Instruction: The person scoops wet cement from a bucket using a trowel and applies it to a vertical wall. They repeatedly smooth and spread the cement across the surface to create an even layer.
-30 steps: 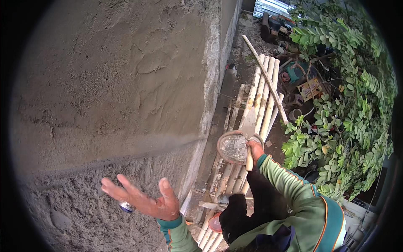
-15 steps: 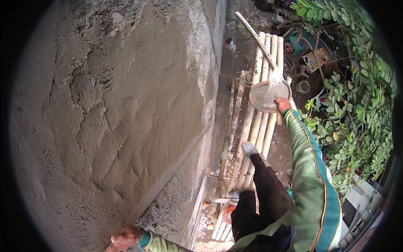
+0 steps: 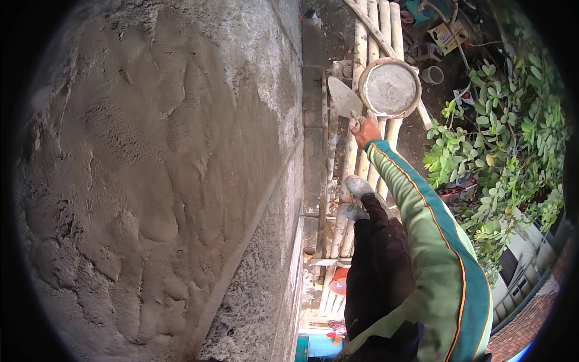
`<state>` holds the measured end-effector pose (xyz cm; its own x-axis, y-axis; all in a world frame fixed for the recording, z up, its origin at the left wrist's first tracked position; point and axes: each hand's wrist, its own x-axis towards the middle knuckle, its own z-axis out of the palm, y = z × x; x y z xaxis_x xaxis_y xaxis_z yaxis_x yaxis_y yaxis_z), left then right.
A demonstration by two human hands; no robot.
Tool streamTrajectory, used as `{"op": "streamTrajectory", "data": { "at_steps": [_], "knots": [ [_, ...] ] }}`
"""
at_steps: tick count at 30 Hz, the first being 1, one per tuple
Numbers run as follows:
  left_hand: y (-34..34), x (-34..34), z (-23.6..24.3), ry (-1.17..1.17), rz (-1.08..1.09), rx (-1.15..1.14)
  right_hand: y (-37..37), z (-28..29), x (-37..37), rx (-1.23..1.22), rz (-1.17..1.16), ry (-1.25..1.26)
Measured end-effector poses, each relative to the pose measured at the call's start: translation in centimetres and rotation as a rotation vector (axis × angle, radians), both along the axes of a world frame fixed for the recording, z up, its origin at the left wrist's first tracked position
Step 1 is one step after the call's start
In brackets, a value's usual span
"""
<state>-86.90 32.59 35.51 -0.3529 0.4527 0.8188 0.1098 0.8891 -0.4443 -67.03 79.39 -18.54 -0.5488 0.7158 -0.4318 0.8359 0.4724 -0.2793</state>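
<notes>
One right hand grips one trowel beside the near-left edge of one bowl (the left hand's state cannot be told).

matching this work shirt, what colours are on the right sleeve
Right sleeve: light green and teal, with a little orange between them; clearest in the head view.

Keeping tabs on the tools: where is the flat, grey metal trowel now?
In the head view, above and right of centre, the trowel is in the bare right hand, just left of the round, brown-rimmed bowl holding grey mix.
</notes>
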Motion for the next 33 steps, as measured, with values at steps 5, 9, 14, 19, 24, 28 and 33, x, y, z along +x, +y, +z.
{"op": "streamTrajectory", "data": {
  "at_steps": [5,9,14,19,24,28,33],
  "knots": [
    [-0.5,-0.1,0.8,0.025,0.025,0.031,-18.2,5.9,7.5,-0.981,-0.416,0.18],
    [-1.5,0.4,1.9,0.042,0.063,0.063,-29.4,14.5,16.1,-1.573,-0.57,-0.125],
    [-2.5,1.0,3.5,0.036,0.056,0.194,-31.9,22.8,24.6,-1.294,0.592,0.139],
    [-2.5,0.7,4.7,0.109,0.07,0.168,-29.8,26.2,24.5,-1.403,0.177,0.102],
    [-2.2,0.8,5.4,0.111,0.073,0.2,-24.5,29.7,17.8,-1.258,-0.528,0.072],
    [-2.4,0.9,5.4,0.039,0.083,0.246,-18.3,31.5,13.2,-1.246,-0.854,0.312],
    [-2.2,0.6,5.3,0.057,0.126,0.234,-9.2,24.1,9.5,-1.043,-0.891,0.491]
  ]
}}
